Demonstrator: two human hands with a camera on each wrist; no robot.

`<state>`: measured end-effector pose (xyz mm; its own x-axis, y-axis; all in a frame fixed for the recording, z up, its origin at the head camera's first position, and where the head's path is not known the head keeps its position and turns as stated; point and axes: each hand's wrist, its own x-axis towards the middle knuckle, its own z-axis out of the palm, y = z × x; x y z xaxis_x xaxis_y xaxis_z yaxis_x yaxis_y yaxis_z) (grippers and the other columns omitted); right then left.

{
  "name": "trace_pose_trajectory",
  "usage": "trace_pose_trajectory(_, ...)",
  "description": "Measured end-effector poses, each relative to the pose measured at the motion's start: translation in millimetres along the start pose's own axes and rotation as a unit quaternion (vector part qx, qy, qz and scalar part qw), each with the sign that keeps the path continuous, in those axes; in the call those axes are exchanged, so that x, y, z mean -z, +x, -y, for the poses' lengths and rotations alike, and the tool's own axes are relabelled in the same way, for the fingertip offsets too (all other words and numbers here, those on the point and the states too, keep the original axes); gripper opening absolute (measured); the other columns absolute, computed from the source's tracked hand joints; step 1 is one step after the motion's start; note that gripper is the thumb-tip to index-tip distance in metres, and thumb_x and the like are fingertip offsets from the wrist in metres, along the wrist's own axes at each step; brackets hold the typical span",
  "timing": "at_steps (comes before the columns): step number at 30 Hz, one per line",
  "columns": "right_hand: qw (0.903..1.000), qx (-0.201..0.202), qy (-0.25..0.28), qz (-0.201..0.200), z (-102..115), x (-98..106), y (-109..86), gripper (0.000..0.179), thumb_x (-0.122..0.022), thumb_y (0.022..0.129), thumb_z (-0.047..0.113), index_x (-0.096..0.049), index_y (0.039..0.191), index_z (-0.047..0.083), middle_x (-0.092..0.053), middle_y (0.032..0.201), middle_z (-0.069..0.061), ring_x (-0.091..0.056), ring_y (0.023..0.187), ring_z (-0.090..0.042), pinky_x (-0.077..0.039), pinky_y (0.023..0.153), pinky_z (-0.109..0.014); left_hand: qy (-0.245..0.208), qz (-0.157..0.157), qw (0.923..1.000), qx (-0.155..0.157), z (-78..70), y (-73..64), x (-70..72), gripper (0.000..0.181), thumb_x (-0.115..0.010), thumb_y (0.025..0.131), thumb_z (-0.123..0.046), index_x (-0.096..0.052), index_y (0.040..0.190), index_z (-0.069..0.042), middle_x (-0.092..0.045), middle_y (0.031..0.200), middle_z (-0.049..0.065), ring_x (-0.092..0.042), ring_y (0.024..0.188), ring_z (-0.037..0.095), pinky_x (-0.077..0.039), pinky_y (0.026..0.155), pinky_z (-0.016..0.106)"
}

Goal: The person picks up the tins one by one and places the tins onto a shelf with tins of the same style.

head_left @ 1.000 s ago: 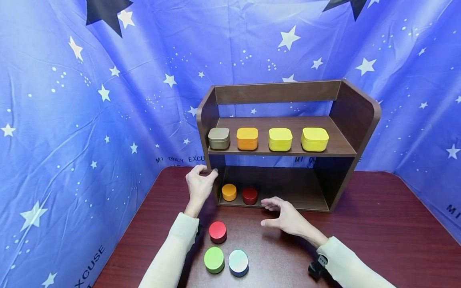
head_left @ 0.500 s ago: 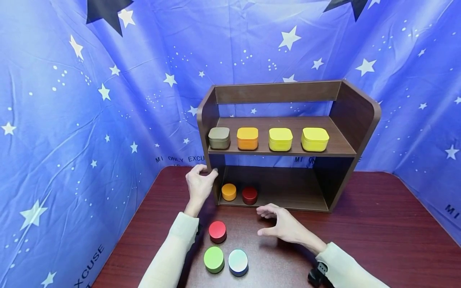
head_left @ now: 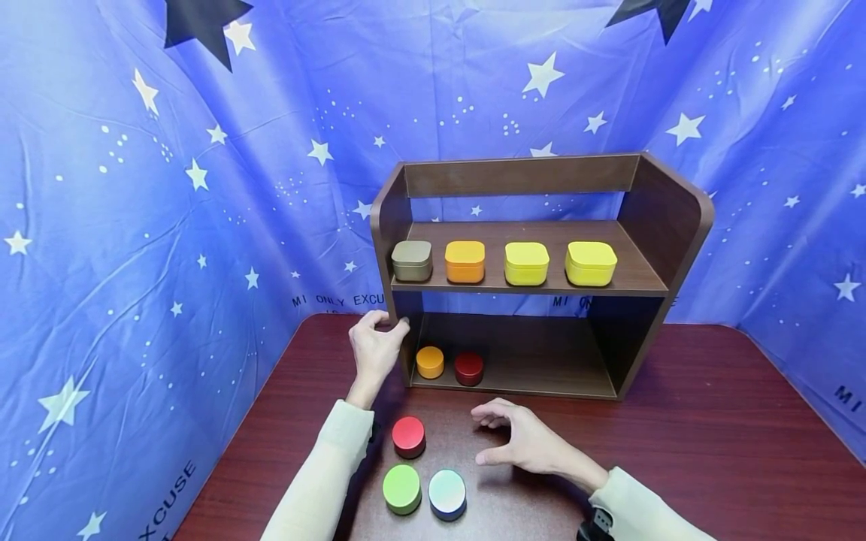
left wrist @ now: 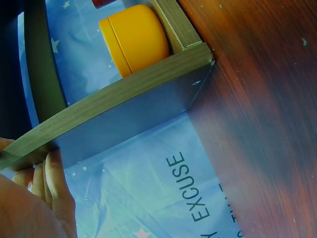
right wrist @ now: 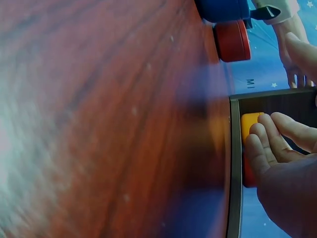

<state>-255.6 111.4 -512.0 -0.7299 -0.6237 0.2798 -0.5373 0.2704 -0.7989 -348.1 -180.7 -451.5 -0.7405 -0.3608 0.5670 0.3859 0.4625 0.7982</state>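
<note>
My left hand (head_left: 376,347) grips the left side panel of a dark brown two-tier shelf (head_left: 521,293); in the left wrist view the fingers (left wrist: 58,183) lie along its outer face. Over the table, in front of the shelf, my right hand (head_left: 524,439) holds nothing, its thumb and fingers spread apart. Left of it on the table stand three round tins: a red tin (head_left: 409,437), a green tin (head_left: 402,489) and a pale blue-topped tin (head_left: 447,494). On the lower tier sit an orange round tin (head_left: 430,362) and a dark red round tin (head_left: 469,369).
Along the upper tier stand a grey-green square tin (head_left: 412,261), an orange square tin (head_left: 464,261) and two yellow ones, the left yellow tin (head_left: 526,264) and right yellow tin (head_left: 591,264). A blue star-patterned cloth (head_left: 203,248) surrounds the reddish wooden table (head_left: 731,421).
My right hand has drawn back from the shelf's lower front edge, toward me and slightly left, closer to the round tins. My left hand keeps its hold on the side panel.
</note>
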Motion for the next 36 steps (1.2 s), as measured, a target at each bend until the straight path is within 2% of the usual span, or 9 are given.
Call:
trace_pose_trajectory(7, 0.9999, 0.009, 0.005, 0.009, 2.4, -6.3, -2.0, 0.061, -0.092, 0.085, 0.019, -0.067, 0.134, -0.008, -0.074, 0.122, -0.021, -0.071, 0.109, -0.033, -0.058, 0.100, -0.031, -0.004, -0.002, 1.0000, -0.006, 0.1, -0.4, 0.1, 0.010, -0.083, 0.078, -0.014, -0.081, 0.079, -0.004, -0.079, 0.082, 0.015, -0.071, 0.078, 0.029, -0.048, 0.070, 0.019)
trace_pose_trajectory(17, 0.9995, 0.024, 0.005, 0.022, 3.6, -14.0, -5.1, 0.061, -0.092, 0.084, 0.019, -0.067, 0.133, -0.007, -0.074, 0.123, -0.020, -0.071, 0.109, -0.031, -0.058, 0.099, -0.031, 0.003, -0.007, 1.0000, 0.000, -0.8, -1.0, -0.8, 0.009, -0.084, 0.078, -0.016, -0.080, 0.077, -0.007, -0.078, 0.080, 0.012, -0.069, 0.074, 0.020, -0.048, 0.068, 0.018)
trace_pose_trajectory(23, 0.9994, 0.021, 0.009, 0.026, 5.5, -15.9, -5.1, 0.061, -0.093, 0.083, 0.020, -0.068, 0.133, -0.006, -0.074, 0.123, -0.020, -0.071, 0.109, -0.031, -0.058, 0.099, -0.030, 0.006, -0.004, 1.0000, 0.000, -0.8, -0.6, -0.6, 0.010, -0.085, 0.078, -0.016, -0.080, 0.078, -0.007, -0.078, 0.081, 0.012, -0.070, 0.075, 0.022, -0.049, 0.068, 0.020)
trace_pose_trajectory(36, 0.9983, 0.041, 0.005, 0.042, 8.4, -22.0, -3.5, 0.066, -0.095, 0.081, 0.024, -0.068, 0.133, -0.006, -0.074, 0.122, -0.018, -0.070, 0.109, -0.023, -0.058, 0.099, -0.029, -0.001, -0.003, 1.0000, -0.001, -0.5, -1.0, 0.0, 0.011, -0.085, 0.079, -0.016, -0.080, 0.079, -0.007, -0.079, 0.082, 0.013, -0.071, 0.076, 0.025, -0.050, 0.070, 0.019)
